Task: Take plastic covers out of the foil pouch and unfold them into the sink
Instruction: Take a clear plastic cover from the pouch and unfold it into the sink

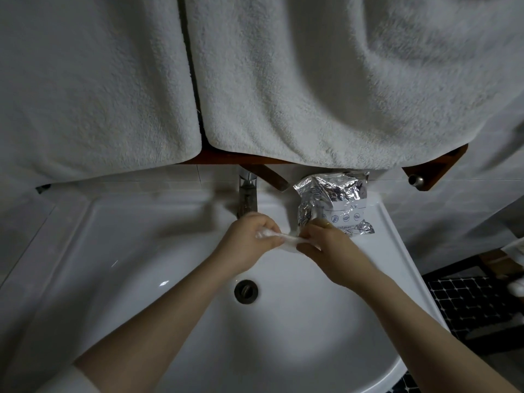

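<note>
Dim bathroom. Two white towels hang from a dark wooden rail above the fingers, against pale tiled wall. Black mosaic floor lies right of them.

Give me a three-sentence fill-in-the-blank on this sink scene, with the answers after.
1. Both hands, left hand and right hand, grip one crumpled plastic ____ between them.
2. The foil pouch stands on the sink rim, right of the ____.
3. Two white ____ hang above the sink.

Answers: cover; faucet; towels
</note>
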{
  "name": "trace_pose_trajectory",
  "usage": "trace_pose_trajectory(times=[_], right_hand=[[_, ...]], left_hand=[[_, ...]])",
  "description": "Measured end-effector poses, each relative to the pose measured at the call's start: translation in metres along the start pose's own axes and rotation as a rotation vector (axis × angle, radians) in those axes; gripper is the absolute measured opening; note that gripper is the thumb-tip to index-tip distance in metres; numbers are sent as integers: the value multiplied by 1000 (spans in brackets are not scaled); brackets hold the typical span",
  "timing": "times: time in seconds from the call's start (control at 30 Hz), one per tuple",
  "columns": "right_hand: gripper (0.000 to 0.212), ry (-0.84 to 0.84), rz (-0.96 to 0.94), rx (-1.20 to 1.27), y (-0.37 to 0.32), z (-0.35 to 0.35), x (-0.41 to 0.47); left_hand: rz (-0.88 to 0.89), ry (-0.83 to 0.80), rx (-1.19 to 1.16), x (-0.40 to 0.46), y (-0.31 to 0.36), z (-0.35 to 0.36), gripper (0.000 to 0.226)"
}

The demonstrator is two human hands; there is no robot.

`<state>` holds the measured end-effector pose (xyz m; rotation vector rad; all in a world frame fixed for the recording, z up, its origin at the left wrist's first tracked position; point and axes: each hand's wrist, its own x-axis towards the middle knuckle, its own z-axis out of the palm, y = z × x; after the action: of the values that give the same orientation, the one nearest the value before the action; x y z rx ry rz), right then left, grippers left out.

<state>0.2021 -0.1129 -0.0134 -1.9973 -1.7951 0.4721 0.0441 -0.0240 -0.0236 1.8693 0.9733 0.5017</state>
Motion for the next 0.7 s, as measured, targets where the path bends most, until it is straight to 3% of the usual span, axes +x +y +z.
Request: trace_pose_trajectory(times=[0.13,0.27,0.37,0.43,0.6,0.7], right_hand=[[12,-34,76,152,2,-5,2],[23,-41,244,631,-7,-4,-3],[16,-85,251,917,-18,-3,-5],[8,-102,219,976,-23,-3,-5],[14,-129,103,933,-22,-8,-9],[14,-151,46,878,-19,-14,-12]], left_hand=[[-117,-1,-260,0,1,-13,17],[-180,228,-484,3,8,-22,33],[-212,375,-677,7,12,-19,42],[-211,433,-731,9,14,-17,42],[-174,453,-708,11,18,-19,13],[-158,458,-687,11,18,-18,16]])
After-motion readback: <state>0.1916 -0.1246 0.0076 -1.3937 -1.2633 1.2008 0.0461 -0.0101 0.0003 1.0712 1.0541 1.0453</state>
